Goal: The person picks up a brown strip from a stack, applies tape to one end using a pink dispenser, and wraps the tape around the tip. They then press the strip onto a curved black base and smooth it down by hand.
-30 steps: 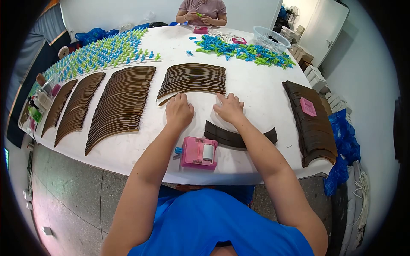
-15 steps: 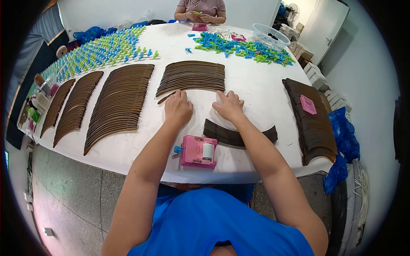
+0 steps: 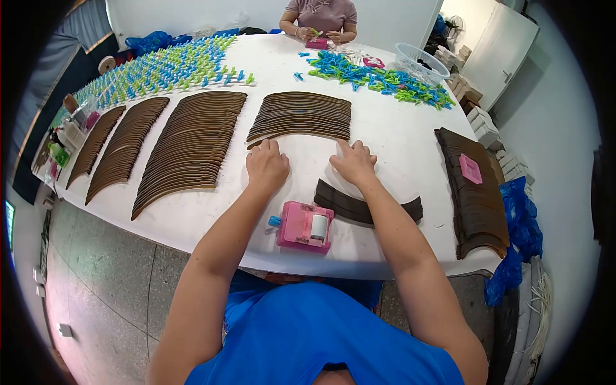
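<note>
A row of overlapping curved brown strips (image 3: 300, 114) lies in front of me, arched away from my body. At its near left corner my left hand (image 3: 267, 165) is closed, its fingertips on the end of the nearest strip. My right hand (image 3: 355, 162) pinches the other end of that strip at the near right corner. Closer to my body sits a pink tape dispenser (image 3: 298, 226) with a white roll and a blue clip on its left side. A dark curved piece (image 3: 366, 206) lies flat beside it, partly under my right forearm.
More rows of brown strips (image 3: 192, 138) fan out on the left. Blue and green clips (image 3: 167, 67) stand in rows behind them; loose clips (image 3: 378, 77) lie near a clear basket (image 3: 421, 64). A dark stack (image 3: 471, 199) bears a pink frame (image 3: 470, 169). A co-worker (image 3: 321, 19) sits opposite.
The near strip's left end, which stuck out at an angle from the row, now lies up against it. Both hands stay at the strip's ends. The whole view has shifted slightly.
</note>
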A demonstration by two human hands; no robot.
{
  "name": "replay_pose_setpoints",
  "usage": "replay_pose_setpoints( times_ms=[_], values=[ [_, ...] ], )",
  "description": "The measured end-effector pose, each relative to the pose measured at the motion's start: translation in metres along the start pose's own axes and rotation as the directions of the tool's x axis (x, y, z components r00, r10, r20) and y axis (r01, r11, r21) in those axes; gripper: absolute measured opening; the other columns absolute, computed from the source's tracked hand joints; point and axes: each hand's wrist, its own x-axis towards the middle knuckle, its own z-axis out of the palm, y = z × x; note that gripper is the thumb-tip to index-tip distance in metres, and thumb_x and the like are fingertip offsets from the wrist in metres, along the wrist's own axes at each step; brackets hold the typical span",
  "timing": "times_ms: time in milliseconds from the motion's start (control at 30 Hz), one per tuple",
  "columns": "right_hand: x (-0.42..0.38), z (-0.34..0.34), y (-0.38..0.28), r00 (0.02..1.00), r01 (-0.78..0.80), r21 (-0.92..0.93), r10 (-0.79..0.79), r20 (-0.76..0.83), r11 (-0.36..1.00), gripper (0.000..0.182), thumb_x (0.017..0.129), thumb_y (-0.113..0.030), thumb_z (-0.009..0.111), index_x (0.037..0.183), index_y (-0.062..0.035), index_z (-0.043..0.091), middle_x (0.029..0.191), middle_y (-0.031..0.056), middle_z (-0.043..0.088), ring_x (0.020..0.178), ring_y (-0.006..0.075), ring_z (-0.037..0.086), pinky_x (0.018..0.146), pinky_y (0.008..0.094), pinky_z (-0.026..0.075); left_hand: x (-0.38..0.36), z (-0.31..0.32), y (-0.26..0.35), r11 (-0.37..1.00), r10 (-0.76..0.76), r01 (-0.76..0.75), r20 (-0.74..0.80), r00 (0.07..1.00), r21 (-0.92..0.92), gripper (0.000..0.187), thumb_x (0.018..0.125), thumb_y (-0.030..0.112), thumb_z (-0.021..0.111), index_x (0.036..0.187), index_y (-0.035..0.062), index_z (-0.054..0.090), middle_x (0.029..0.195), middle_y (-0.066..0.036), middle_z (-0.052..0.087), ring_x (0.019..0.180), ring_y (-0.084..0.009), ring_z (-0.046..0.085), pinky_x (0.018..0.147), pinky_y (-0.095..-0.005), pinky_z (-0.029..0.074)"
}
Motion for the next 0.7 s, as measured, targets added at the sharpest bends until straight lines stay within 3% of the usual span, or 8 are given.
replay_pose_setpoints(
  times_ms=[700],
  values=[
    [0.0015, 0.0035, 0.0030, 1.000, 0.011, -0.025, -0.012, -0.016, 1.000, 0.070, 0.091, -0.050, 0.062, 0.156, -0.0250, 0.055, 0.141, 0.0191, 0.055, 0.131, 0.0373, 0.052, 0.108, 0.0569, 0.038, -0.0009, -0.0027, -0.0020, 0.999, -0.039, 0.039, -0.021, 0.999, -0.008, 0.035, 0.096, 0.032, 0.066, 0.113, 0.0017, 0.067, 0.120, -0.015, 0.065, 0.105, -0.0354, 0.065, 0.090, -0.0510, 0.050]
  ],
)
